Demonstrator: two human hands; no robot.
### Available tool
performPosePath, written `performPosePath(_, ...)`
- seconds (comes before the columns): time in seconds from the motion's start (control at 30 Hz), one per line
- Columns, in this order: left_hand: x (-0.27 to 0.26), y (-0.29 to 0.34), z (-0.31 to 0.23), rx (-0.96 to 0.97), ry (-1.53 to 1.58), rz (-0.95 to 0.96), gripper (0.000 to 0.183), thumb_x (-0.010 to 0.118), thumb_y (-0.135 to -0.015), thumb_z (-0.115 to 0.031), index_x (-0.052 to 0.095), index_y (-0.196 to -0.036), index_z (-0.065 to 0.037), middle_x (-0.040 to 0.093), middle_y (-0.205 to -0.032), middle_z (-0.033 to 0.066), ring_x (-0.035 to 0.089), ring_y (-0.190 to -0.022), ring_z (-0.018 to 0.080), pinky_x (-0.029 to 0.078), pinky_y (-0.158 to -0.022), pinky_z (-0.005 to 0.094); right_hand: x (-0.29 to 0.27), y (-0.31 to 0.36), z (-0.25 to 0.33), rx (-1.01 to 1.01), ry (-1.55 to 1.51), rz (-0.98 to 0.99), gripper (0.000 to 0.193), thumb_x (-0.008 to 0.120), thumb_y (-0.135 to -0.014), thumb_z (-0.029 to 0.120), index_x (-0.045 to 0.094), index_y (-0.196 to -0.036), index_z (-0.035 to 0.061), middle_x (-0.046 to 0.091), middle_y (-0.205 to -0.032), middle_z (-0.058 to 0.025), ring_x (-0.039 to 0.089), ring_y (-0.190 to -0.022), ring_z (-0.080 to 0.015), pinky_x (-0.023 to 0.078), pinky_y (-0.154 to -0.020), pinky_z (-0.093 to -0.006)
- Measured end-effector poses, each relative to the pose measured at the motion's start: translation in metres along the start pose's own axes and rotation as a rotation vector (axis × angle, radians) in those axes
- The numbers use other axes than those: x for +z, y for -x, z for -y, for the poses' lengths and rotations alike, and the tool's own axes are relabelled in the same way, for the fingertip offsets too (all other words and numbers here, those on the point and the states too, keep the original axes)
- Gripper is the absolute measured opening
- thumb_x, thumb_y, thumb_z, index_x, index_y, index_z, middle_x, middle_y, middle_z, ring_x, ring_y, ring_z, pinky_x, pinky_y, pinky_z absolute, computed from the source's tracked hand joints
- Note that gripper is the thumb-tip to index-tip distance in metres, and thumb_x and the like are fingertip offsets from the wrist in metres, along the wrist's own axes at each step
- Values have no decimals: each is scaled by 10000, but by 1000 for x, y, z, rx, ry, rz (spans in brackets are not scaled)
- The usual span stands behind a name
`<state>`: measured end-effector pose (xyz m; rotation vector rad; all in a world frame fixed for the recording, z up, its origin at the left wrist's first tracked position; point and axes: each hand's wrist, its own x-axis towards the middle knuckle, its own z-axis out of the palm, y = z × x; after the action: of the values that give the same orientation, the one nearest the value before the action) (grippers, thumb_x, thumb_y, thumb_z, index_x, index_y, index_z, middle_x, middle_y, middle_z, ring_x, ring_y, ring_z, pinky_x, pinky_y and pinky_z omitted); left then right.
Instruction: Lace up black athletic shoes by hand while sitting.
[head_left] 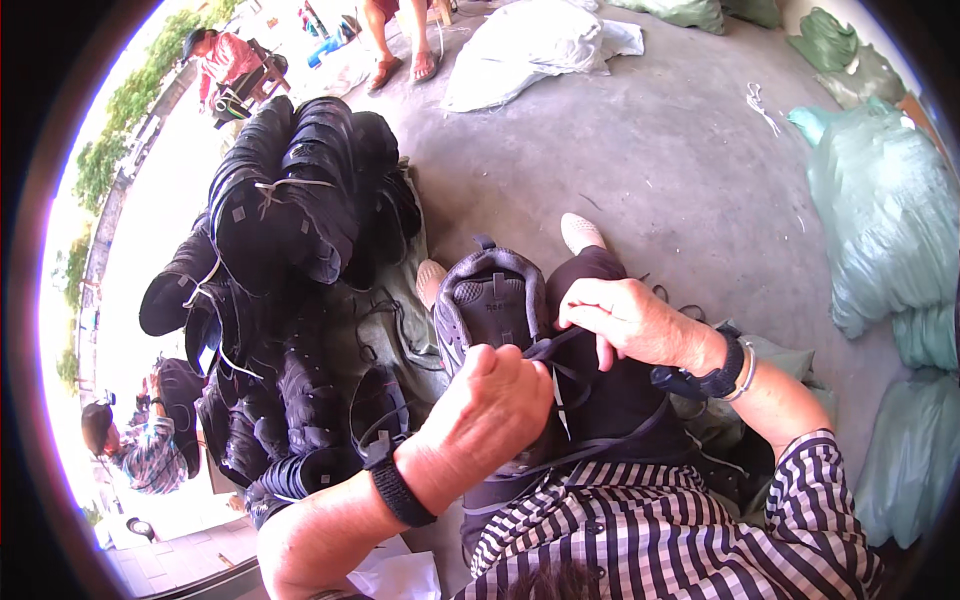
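Note:
A dark grey and black shoe upper (492, 300) rests on my lap, its rounded collar and pull loop pointing away from me. My left hand (490, 410) is closed in a fist over the front part of the upper and hides much of it. Between my two hands runs a dark shoelace (565, 341), and its loose length trails down over my thigh and shirt. On the right of the upper, my right hand (625, 318) pinches the lace between thumb and forefinger. The left fingertips are hidden, but the lace comes out beside them.
Tied bundles of black shoe uppers (290, 200) are heaped at my left. Pale green sacks (880, 210) stand along the right. A white sack (540, 50) lies on the floor ahead, near another person's feet (405, 68). Two more people (228, 65) sit at the left.

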<state>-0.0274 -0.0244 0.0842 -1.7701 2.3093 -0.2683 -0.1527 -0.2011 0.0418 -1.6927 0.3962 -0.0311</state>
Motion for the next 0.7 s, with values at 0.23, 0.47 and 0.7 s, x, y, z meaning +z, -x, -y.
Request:
performPosePath(0.23,1,13,16,-204,5,-31,114,603,-688,-117,535,-779,-129,481,-690,1,513,-730,176,369,-690,323,3,-8,0,49,-2,64,214,459,-969,185,570,-937,5,630,-786,-82,554,-443,-102,456,-464,-225)
performPosePath(0.47,-4,36,23,-387,286,-224,162,686,-632,-121,568,-741,-137,488,-679,9,503,-695,188,378,-655,318,-6,-15,-8,127,-126,26,229,485,-953,194,602,-896,6,592,-661,-59,472,-384,-60,346,-340,-190)
performPosePath(0.7,42,69,28,-814,1796,-72,152,710,-819,-157,638,-875,-35,651,-825,10,601,-780,105,458,-720,248,-33,-17,-30,170,-330,-208,214,532,-929,246,625,-884,59,502,-653,33,429,-501,-10,279,-369,-146)
